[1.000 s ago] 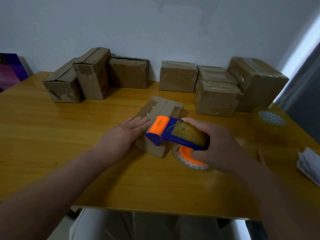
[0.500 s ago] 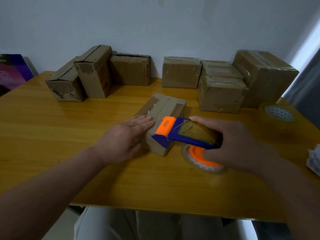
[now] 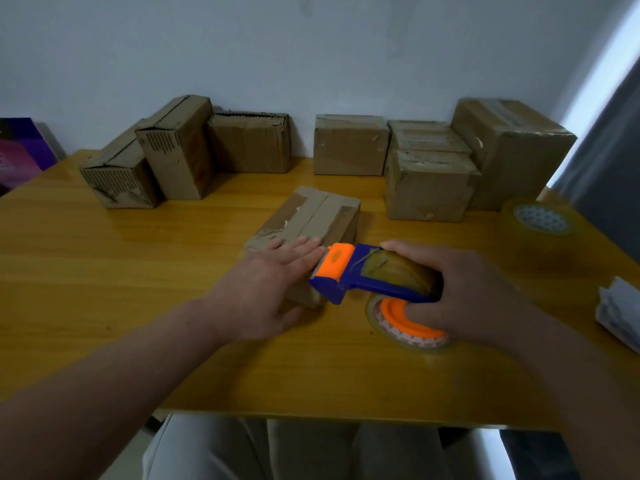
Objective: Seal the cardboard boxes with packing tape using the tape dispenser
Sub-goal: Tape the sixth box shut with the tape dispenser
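pressing flat left hand (image 3: 263, 282) on box (image 3: 311, 230), right hand (image 3: 464, 289) clasping tape dispenser (image 3: 367, 275) (labels unreadable)

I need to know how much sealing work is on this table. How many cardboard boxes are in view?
8. One under the left hand at centre; three back left; four back right. More may be hidden behind them.

A makeshift packing station in a plain room, a home or small office by the look of it. A glossy yellow wooden table (image 3: 104, 271) stands against a bare pale wall (image 3: 311, 57), with worn brown cardboard boxes (image 3: 349, 145) lined along it (some already taped). A spare roll of clear packing tape (image 3: 540, 221) sits at the right.
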